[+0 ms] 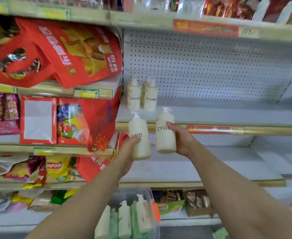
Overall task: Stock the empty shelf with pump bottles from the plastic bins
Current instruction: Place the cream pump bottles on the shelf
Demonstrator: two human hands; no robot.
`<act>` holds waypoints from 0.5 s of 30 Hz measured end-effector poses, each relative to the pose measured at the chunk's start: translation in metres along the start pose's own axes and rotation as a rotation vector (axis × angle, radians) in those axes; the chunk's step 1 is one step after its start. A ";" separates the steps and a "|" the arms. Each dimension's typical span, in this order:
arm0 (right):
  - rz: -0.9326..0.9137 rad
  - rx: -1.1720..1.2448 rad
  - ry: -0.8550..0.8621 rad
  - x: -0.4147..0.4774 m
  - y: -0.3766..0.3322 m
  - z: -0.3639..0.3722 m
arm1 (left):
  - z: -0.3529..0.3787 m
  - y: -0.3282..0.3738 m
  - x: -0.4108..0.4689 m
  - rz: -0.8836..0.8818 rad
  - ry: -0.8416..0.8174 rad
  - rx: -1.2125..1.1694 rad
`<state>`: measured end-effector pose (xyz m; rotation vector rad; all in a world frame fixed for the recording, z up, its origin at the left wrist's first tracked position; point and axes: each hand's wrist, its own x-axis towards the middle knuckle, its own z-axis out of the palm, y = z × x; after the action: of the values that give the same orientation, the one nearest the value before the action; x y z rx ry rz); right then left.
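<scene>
The left hand (127, 153) grips one cream pump bottle (140, 144) and the right hand (182, 141) grips a second bottle (165, 133). Both bottles are upright, just in front of the shelf (219, 114). A small cluster of standing bottles (150, 99) sits at the shelf's left rear, and the plastic bin (148, 197) lies below the shelf. A held bottle's base could catch the shelf's front lip. Set down too close, one could also knock the cluster over.

Cream plastic pump bottles (133, 97) stand far left on the white metal shelf (219, 112); clear plastic bin (149, 197) of bottles lies below, near.
</scene>
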<state>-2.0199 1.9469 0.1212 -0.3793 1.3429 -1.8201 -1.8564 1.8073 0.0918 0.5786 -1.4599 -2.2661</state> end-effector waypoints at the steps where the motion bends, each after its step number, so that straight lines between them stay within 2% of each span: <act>1: -0.020 -0.012 0.005 0.006 -0.011 -0.003 | 0.005 0.004 0.008 0.016 -0.007 -0.003; 7: -0.138 -0.156 0.067 0.047 -0.075 -0.019 | 0.027 0.018 0.057 0.109 -0.039 0.064; 15: -0.215 -0.315 0.097 0.135 -0.127 -0.060 | 0.049 0.033 0.122 0.198 0.058 0.043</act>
<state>-2.1975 1.8958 0.1820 -0.6294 1.7190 -1.8183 -1.9819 1.7677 0.1244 0.4851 -1.4722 -2.0541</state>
